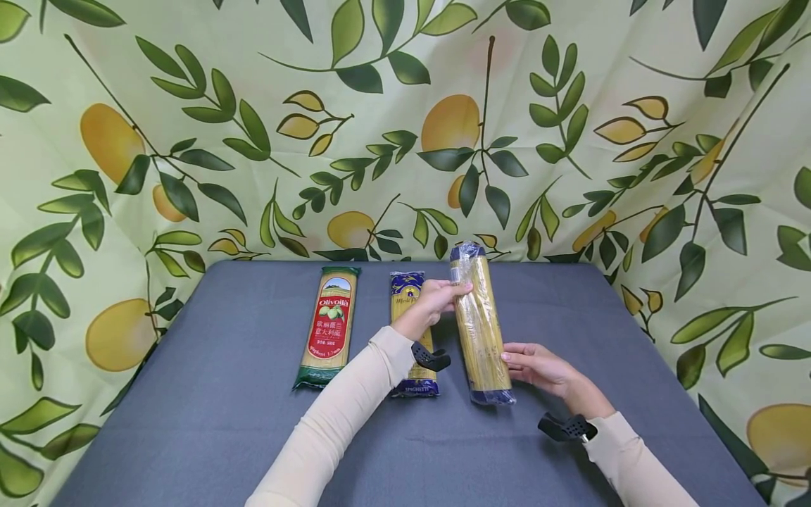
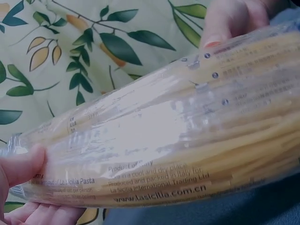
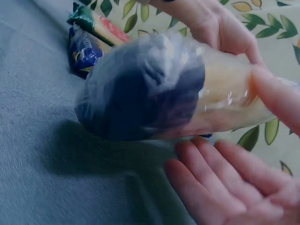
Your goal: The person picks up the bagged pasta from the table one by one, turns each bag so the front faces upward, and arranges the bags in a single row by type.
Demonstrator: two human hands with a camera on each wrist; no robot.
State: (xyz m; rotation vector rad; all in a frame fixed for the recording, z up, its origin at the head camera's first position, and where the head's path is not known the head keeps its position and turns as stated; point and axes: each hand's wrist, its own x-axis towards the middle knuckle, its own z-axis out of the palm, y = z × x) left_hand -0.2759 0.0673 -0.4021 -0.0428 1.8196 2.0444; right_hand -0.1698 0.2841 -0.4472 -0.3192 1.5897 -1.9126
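A clear-wrapped pack of spaghetti (image 1: 479, 324) with dark blue ends is held above the grey table, its top leaning left. My left hand (image 1: 437, 299) grips it near the upper end, thumb on the front. At its lower right edge, my right hand (image 1: 541, 367) holds the pack. In the right wrist view, the right thumb lies on the wrapper and the fingers (image 3: 220, 173) extend underneath, near the blue end. Printed text shows on the wrapper (image 2: 150, 178) in the left wrist view.
Left of the held pack, a blue-and-yellow spaghetti pack (image 1: 415, 387) lies on the table (image 1: 190, 422), partly hidden by my left hand and wrist. Farther left lies a green-ended spaghetti pack with a red label (image 1: 328, 327). A leaf-and-fruit patterned cloth (image 1: 393, 190) hangs behind the table.
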